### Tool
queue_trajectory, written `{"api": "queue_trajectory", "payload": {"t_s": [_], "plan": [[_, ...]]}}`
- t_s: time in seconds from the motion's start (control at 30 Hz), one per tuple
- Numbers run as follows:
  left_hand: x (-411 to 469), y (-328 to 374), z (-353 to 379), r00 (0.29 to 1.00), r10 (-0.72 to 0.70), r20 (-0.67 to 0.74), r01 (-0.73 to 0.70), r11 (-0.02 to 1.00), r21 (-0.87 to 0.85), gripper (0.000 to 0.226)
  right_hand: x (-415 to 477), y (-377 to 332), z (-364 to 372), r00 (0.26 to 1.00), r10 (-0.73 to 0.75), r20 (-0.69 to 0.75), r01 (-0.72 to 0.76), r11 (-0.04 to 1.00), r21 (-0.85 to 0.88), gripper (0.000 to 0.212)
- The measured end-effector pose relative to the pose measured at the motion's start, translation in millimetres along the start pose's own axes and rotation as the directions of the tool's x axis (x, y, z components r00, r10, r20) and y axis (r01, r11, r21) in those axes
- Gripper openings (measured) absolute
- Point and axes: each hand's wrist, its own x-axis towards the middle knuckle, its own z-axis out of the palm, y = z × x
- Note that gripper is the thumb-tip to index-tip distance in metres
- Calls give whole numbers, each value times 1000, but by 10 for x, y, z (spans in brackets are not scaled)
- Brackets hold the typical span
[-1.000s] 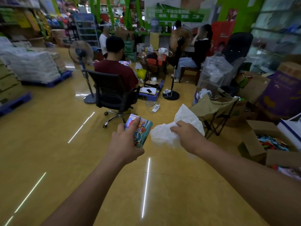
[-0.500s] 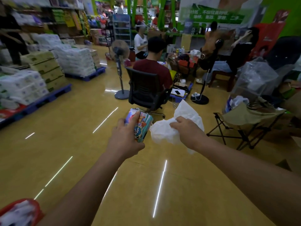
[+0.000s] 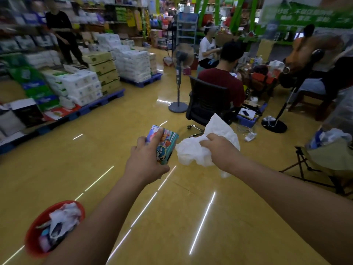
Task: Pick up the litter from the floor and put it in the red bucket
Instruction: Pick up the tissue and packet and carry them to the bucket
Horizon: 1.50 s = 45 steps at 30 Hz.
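Red bucket (image 3: 31,238) at 7 o'clock, litter (image 3: 64,218) inside. Left hand (image 3: 145,159) grips colourful carton (image 3: 168,142); right hand (image 3: 217,148) clutches white plastic bag (image 3: 189,154) at carton's 3 o'clock.

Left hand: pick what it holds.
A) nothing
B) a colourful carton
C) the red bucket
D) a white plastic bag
B: the left hand grips a colourful carton, while the white bag is held by the right hand.
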Motion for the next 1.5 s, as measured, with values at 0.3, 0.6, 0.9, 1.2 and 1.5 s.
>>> {"api": "queue_trajectory", "payload": {"t_s": [0.3, 0.6, 0.9, 1.2, 1.5], "plan": [[148, -644, -222, 980, -190, -57, 192, 981, 36, 115, 929, -517, 162, 980, -199, 5, 198, 980, 22, 52], [607, -1181, -389, 899, -408, -161, 419, 907, 41, 114, 2147, -982, 376, 894, -448, -4, 447, 892, 72, 55], [664, -1627, -418, 776, -593, -216, 611, 791, 24, 113, 2988, -1602, 620, 763, -645, 28, 635, 758, 148, 53], [540, -2067, -656, 663, -695, -278, 727, 686, 19, 115, 3318, -2444, 762, 642, -766, 39, 750, 638, 175, 49], [228, -2854, -809, 553, -772, -315, 801, 596, -53, 113, 3423, -3448, 1026, 548, -831, 94, 817, 556, 155, 51]]}}
